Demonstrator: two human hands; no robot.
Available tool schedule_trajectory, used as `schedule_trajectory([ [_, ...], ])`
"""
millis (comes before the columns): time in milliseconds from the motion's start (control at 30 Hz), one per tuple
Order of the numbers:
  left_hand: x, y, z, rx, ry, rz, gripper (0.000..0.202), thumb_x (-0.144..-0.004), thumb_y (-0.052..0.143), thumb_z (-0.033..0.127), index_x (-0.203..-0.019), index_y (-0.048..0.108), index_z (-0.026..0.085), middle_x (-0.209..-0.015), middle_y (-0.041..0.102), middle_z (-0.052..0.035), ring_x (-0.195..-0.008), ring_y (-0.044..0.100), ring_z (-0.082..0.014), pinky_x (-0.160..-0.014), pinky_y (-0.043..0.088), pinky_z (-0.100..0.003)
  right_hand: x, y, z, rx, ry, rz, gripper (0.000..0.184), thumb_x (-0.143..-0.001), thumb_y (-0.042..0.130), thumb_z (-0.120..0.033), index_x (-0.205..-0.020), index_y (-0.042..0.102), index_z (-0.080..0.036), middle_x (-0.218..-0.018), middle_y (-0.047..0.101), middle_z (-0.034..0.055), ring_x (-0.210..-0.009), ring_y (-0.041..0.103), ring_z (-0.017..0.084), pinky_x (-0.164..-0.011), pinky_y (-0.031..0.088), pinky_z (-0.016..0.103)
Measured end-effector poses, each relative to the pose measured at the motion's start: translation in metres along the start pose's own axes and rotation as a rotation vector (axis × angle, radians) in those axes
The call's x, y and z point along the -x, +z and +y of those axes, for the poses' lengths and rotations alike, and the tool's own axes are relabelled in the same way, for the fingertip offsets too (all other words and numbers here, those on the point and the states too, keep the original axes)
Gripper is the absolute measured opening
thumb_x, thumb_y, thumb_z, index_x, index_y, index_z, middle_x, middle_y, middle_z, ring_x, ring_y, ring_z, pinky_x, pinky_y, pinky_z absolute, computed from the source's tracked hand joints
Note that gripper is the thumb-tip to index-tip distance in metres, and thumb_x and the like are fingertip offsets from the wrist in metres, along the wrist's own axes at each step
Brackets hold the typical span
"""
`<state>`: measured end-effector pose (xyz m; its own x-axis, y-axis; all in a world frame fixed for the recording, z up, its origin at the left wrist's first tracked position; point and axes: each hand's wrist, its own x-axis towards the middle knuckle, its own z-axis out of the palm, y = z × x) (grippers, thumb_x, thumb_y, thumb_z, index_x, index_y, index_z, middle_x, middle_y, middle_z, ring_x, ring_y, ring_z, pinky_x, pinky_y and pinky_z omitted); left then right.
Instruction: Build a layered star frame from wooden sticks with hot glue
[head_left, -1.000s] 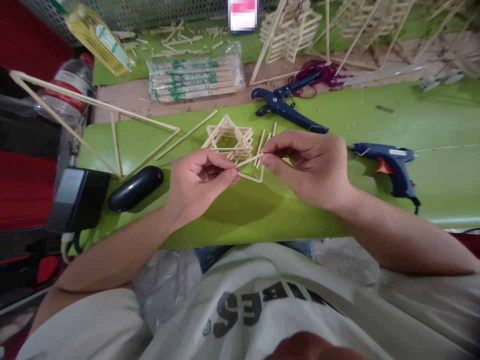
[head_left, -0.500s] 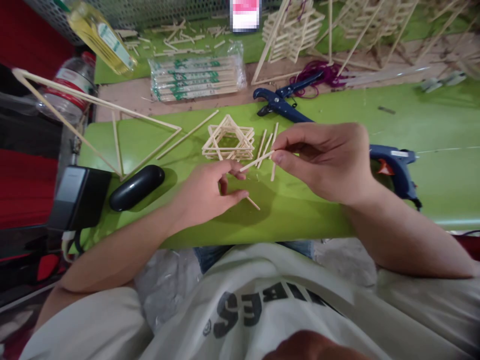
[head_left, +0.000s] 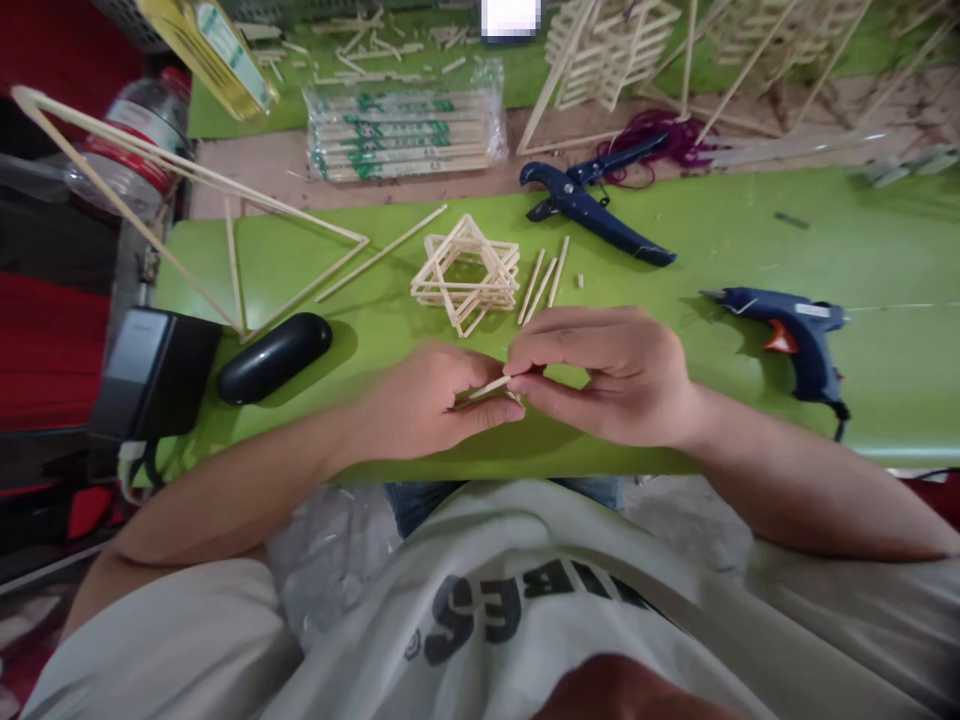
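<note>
My right hand [head_left: 611, 370] pinches the end of a short wooden stick [head_left: 491, 386] between thumb and fingertips. My left hand [head_left: 427, 405] is closed around the stick's other part, its thumb lying along the near side and its fingertips partly hidden. The two hands meet just above the table's near side. Beyond them sits a star-shaped frame [head_left: 437, 291] of stacked, crossed sticks. Several loose sticks [head_left: 541, 290] lie to its right, beside a tiny cut piece [head_left: 580, 281].
A blue cutter [head_left: 600, 215] and a blue glue gun [head_left: 799, 330] lie on the green table [head_left: 750, 230]. A large triangular stick frame [head_left: 232, 260], black case [head_left: 274, 358] and black box [head_left: 161, 370] stand left. Behind are packaged sticks [head_left: 405, 135], a bottle [head_left: 214, 50] and purple string [head_left: 675, 135].
My right hand has moved left and nearer to me with the stick. My left hand has closed in around it, and the hands now meet. The cutter and glue gun show fully.
</note>
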<state>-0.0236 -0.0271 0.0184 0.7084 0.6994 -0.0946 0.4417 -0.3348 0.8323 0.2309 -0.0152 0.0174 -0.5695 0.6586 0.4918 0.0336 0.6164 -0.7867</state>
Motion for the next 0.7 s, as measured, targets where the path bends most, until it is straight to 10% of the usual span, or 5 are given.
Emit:
schedule_trajectory([
  [300,-0.004,0.008,0.002,0.242,-0.116,-0.045,0.054,-0.118,0.061,0.068,-0.101,0.077,0.019,-0.081,0.073,-0.0008,-0.071,0.066,-0.015,-0.064,0.046,-0.027,-0.001,0.002,0.004,0.006,0.003,0.041,0.015,-0.109,0.077,-0.012,-0.099,0.079,-0.023,-0.089,0.078,0.0014,-0.08,0.071,0.015,-0.071,0.057,0.03],
  [700,0.001,0.019,-0.004,-0.196,0.134,0.251,0.048,-0.124,0.051,0.059,-0.111,0.08,0.022,-0.081,0.08,-0.0035,-0.073,0.077,-0.0186,-0.066,0.05,-0.03,0.0,0.002,0.005,0.124,-0.136,0.055,0.015,-0.107,0.077,-0.013,-0.109,0.08,-0.027,-0.102,0.08,0.0044,-0.089,0.073,0.021,-0.086,0.063,0.043],
])
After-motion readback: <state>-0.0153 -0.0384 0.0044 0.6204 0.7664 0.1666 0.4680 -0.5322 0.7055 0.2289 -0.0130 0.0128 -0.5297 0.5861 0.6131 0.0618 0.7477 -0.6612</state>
